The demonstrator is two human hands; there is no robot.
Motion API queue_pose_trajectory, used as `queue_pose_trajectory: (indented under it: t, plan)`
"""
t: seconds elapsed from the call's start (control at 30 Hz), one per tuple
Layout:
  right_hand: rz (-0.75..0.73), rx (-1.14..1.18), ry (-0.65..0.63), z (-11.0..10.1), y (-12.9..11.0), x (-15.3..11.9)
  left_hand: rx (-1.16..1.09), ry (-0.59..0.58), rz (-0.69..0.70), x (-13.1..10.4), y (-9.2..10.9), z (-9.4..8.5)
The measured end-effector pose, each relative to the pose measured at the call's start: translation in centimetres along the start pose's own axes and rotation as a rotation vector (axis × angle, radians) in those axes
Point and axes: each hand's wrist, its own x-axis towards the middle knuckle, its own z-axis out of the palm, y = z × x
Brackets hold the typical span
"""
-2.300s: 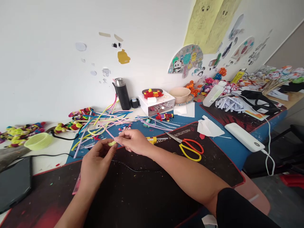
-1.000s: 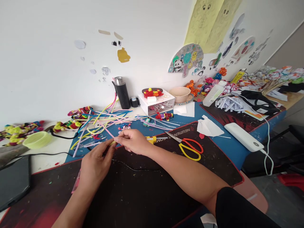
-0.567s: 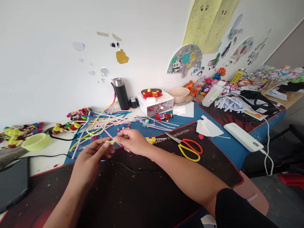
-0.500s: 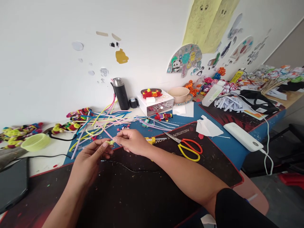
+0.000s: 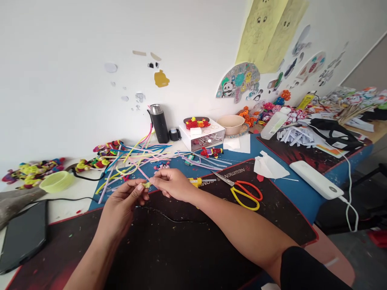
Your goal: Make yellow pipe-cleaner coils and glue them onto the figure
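Note:
Between thumb and fingers, my left hand [image 5: 128, 200] pinches a small yellow piece [image 5: 146, 185] that looks like coiled pipe cleaner. My right hand [image 5: 171, 184] is closed on a pink pipe cleaner [image 5: 143, 174], which sticks up to the left from its fingertips, right beside the yellow piece. Whether the two pieces join is hidden by my fingers. A heap of loose pipe cleaners [image 5: 133, 155] in yellow, blue and pink lies just behind my hands. Past my right wrist rest a yellow glue gun [image 5: 196, 182] and scissors [image 5: 246, 195] with red and yellow handles.
A dark mat [image 5: 169, 249] covers the near table. To the left are a phone [image 5: 26, 233] and a pale yellow bowl [image 5: 56, 182]. Along the wall stand a black thermos [image 5: 159, 124], a white box [image 5: 193, 139] and a beige bowl [image 5: 230, 125]. A white power bank [image 5: 316, 179] lies right.
The whole view has shifted slightly, so everything sits a little lower and farther right. My hands keep nearly the same pose, both still holding their pieces close together.

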Motion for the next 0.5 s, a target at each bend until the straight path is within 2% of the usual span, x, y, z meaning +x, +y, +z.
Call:
queue_pose_trajectory:
  t: [0.5]
  plan:
    - [-0.007, 0.108, -0.029, -0.14, 0.50, 0.15, -0.190, 0.060, -0.066, 0.08, 0.44, 0.66]
